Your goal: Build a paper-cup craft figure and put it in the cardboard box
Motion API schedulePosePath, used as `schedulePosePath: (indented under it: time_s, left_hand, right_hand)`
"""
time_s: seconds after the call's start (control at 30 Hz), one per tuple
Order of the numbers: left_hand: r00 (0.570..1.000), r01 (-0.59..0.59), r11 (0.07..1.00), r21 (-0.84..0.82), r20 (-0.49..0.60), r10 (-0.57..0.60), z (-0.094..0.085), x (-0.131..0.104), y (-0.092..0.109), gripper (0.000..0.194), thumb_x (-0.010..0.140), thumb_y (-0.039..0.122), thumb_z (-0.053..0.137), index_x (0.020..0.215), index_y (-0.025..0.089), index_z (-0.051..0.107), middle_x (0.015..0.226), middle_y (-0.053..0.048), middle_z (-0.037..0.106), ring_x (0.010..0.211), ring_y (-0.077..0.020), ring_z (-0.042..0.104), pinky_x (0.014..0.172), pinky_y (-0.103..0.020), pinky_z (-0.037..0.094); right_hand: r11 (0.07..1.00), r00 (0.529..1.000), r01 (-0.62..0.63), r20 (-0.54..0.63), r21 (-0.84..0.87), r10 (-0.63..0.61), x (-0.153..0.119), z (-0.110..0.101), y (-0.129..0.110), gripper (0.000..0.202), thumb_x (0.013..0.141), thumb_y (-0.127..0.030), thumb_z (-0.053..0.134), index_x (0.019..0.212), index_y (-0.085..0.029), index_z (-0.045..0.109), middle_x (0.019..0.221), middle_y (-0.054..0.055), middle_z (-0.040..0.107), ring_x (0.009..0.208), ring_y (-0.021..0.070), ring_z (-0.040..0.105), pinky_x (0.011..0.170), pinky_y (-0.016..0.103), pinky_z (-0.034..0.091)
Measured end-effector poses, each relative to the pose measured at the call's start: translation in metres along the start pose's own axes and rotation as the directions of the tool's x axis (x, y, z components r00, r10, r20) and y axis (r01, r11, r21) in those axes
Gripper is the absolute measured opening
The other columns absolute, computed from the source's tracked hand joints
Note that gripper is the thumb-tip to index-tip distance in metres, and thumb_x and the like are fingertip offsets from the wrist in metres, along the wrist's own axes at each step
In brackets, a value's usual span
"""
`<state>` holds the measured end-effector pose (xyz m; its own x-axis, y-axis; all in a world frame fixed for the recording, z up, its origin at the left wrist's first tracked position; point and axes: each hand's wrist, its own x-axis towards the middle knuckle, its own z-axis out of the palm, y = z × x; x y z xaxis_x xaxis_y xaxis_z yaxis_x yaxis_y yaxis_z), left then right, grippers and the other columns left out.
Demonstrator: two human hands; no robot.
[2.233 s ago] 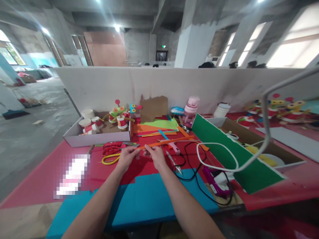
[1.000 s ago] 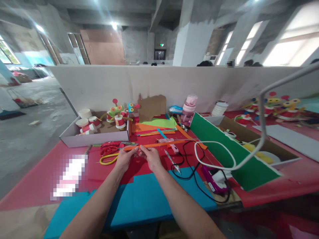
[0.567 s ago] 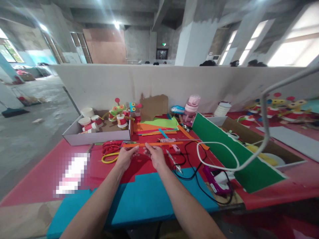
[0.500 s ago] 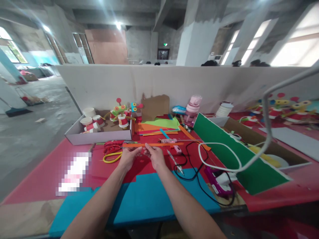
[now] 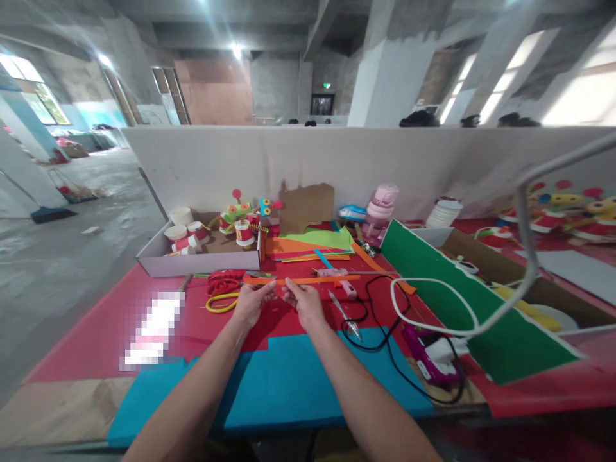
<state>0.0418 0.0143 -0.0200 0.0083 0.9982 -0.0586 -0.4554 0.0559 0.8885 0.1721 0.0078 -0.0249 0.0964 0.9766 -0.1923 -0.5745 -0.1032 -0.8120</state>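
An orange paper strip (image 5: 322, 280) is stretched sideways above the red table covering, pinched by both hands. My left hand (image 5: 255, 301) grips it near its left part, close to red-handled scissors (image 5: 224, 282) and yellow-handled scissors (image 5: 222, 303). My right hand (image 5: 303, 301) has its thumb and fingers closed on the strip a short way to the right. Behind the strip lies a pink glue gun (image 5: 347, 289), with a blue strip (image 5: 323, 259) beside it. A clear-barrelled pen-like tool (image 5: 347, 317) rests right of my right hand.
A white box (image 5: 202, 263) with paper cups and small robot figures stands back left. Blue sheets (image 5: 274, 385) cover the front edge. At right are a green-sided box (image 5: 447, 301), a purple power strip (image 5: 426, 356), a white lamp arm (image 5: 527, 237) and looping cables.
The whole view has shifted slightly, so the table items appear a little further right. My right hand's fingers have moved slightly away from my left hand's along the strip.
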Motion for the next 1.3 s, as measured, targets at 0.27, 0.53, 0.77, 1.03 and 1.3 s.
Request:
schedulePosePath:
  time_s: [0.27, 0.53, 0.77, 1.03, 1.3]
  left_hand:
    - [0.991, -0.059, 0.998, 0.010, -0.117, 0.060, -0.007, 0.002, 0.012, 0.036, 0.049, 0.035, 0.088, 0.063, 0.012, 0.063, 0.054, 0.002, 0.061, 0.047, -0.0068, 0.052, 0.052, -0.021, 0.047]
    - [0.986, -0.147, 0.983, 0.114, -0.068, 0.155, -0.015, 0.003, 0.017, 0.035, 0.060, 0.041, 0.082, 0.059, 0.013, 0.061, 0.051, 0.002, 0.058, 0.045, -0.0068, 0.050, 0.049, -0.020, 0.043]
    - [0.980, -0.194, 0.976, 0.101, 0.053, 0.190, -0.018, 0.004, 0.017, 0.050, 0.072, 0.063, 0.065, 0.085, 0.014, 0.067, 0.064, -0.002, 0.065, 0.055, -0.0119, 0.057, 0.056, -0.025, 0.049]
    - [0.962, -0.244, 0.892, 0.381, 0.214, 0.172, -0.003, -0.002, -0.003, 0.035, 0.074, 0.046, 0.070, 0.058, 0.016, 0.059, 0.056, 0.001, 0.057, 0.055, -0.0107, 0.050, 0.056, -0.022, 0.040]
    - [0.975, -0.206, 0.952, 0.227, 0.132, 0.180, -0.018, 0.000, 0.020, 0.039, 0.075, 0.038, 0.070, 0.046, 0.017, 0.054, 0.047, 0.000, 0.049, 0.050, -0.0115, 0.048, 0.056, -0.025, 0.040]
  right_hand:
    - [1.000, 1.000, 0.013, -0.021, -0.005, -0.013, 0.002, -0.005, -0.004, 0.035, 0.051, -0.040, 0.085, 0.062, -0.012, 0.068, 0.058, 0.002, 0.068, 0.048, 0.0093, 0.057, 0.055, 0.023, 0.053]
    - [1.000, 0.999, 0.025, -0.034, 0.007, -0.025, 0.005, -0.010, -0.006, 0.034, 0.050, -0.038, 0.086, 0.062, -0.013, 0.067, 0.057, 0.002, 0.067, 0.048, 0.0096, 0.057, 0.053, 0.023, 0.053]
    - [0.989, 0.997, 0.048, -0.072, 0.141, -0.038, 0.005, -0.009, -0.014, 0.032, 0.053, -0.036, 0.086, 0.066, -0.014, 0.067, 0.060, 0.000, 0.067, 0.049, 0.0073, 0.056, 0.054, 0.020, 0.052]
    - [1.000, 0.996, 0.011, 0.091, 0.013, -0.012, -0.009, 0.010, 0.008, 0.035, 0.054, -0.045, 0.082, 0.056, -0.014, 0.067, 0.051, 0.000, 0.063, 0.045, 0.0089, 0.053, 0.052, 0.023, 0.047]
    - [0.993, 0.995, 0.098, -0.020, -0.061, -0.099, 0.003, -0.012, -0.012, 0.034, 0.054, -0.043, 0.083, 0.060, -0.013, 0.068, 0.057, 0.002, 0.067, 0.046, 0.0087, 0.053, 0.049, 0.022, 0.046]
